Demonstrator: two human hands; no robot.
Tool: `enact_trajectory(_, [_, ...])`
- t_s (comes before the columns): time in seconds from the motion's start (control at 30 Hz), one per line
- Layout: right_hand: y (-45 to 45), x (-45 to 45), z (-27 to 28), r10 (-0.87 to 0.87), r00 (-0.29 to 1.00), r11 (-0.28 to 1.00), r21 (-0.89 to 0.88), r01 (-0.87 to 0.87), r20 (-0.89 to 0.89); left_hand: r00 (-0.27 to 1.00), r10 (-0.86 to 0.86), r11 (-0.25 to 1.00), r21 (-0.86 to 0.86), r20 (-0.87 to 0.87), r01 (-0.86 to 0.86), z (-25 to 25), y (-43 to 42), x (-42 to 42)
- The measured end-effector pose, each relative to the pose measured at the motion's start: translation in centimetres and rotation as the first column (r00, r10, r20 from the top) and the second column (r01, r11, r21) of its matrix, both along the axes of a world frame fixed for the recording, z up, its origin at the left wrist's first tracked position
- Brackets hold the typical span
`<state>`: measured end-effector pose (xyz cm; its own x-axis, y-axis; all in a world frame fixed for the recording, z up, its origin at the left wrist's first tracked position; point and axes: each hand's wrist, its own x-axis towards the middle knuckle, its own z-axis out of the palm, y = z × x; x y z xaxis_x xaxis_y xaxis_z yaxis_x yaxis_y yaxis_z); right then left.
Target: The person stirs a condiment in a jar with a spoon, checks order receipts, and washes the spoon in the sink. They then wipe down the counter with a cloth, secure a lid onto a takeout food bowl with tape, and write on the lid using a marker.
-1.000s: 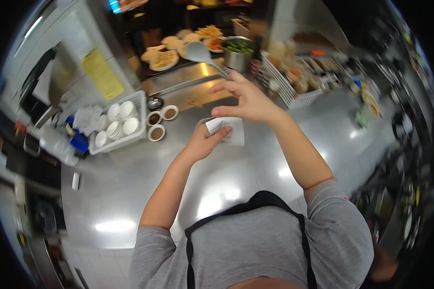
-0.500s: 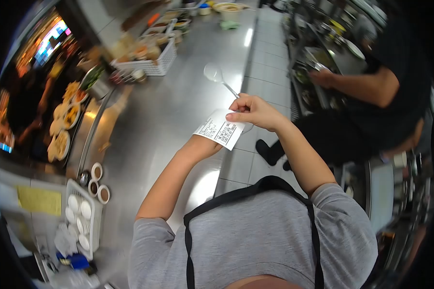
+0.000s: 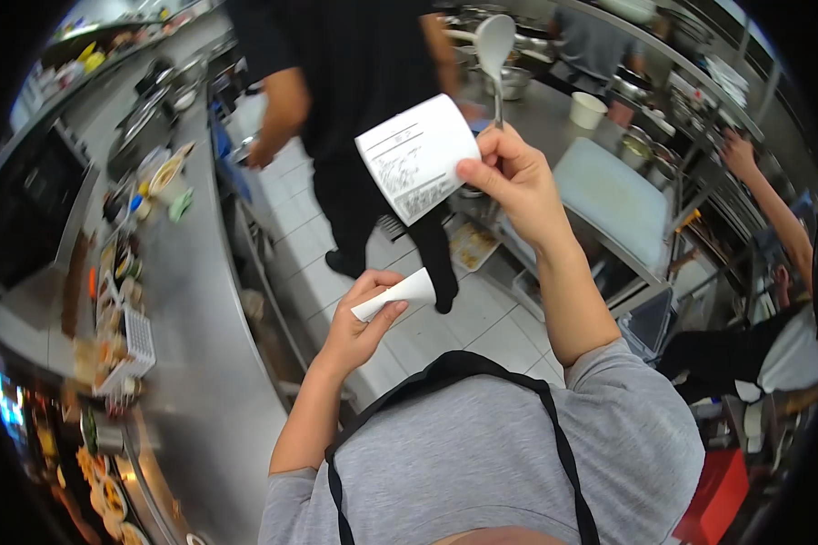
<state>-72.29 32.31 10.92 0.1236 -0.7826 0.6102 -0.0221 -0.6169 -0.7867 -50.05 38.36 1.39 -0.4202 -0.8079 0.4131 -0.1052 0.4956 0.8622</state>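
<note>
My right hand [image 3: 521, 186] is raised, its thumb and fingers closed on a printed receipt [image 3: 418, 154]. The same hand grips a spoon [image 3: 495, 47], whose pale bowl points up above the fingers. Lower and to the left, my left hand [image 3: 356, 329] pinches a second slip of paper [image 3: 400, 294], white and curled; no print shows on it. The two hands are apart, both in front of my chest over the tiled floor.
A person in black [image 3: 364, 86] stands just ahead in the aisle. A steel counter [image 3: 186, 300] runs along the left, with a white basket [image 3: 136, 350] on it. On the right are a cutting board [image 3: 612, 195], a white tub [image 3: 588, 110] and another person's arm [image 3: 782, 195].
My view has swung right, from the counter to the aisle. My hands have separated; the right one has lifted the receipt and spoon, and the paper in my left hand now shows.
</note>
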Motion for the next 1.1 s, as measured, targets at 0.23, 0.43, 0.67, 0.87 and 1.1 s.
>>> enact_trajectory(0.23, [-2.5, -13.1, -0.9, -0.025, 0.998, 0.998, 0.060, 0.022, 0.054, 0.923, -0.294, 0.949, 0.038, -0.249, 0.312, 3.2, -6.5, -18.0])
enact_trajectory(0.43, [-2.6, -21.1, -0.4, 0.103, 0.967, 0.956, 0.244, -0.160, 0.233, 0.775, -0.315, 0.844, 0.212, -0.548, 0.493, 0.8, -11.6, -27.4])
enact_trajectory(0.67, [-6.5, -24.6, -1.7, 0.118, 0.981, 0.974, 0.172, -0.144, 0.155, 0.903, -0.249, 0.966, -0.022, -0.349, 0.257, 1.2, -15.6, -33.6])
enact_trajectory(0.87, [-10.9, -25.5, -2.6, -0.004, 1.000, 0.995, 0.099, 0.004, 0.007, 0.820, -0.278, 0.958, -0.086, -0.500, 0.272, 2.8, -19.7, -35.9])
enact_trajectory(1.1, [-18.3, -24.0, -3.2, -0.138, 0.990, 0.980, 0.146, 0.138, -0.008, 0.960, -0.110, 0.992, -0.091, -0.256, 0.090, -0.1, -28.7, -34.6])
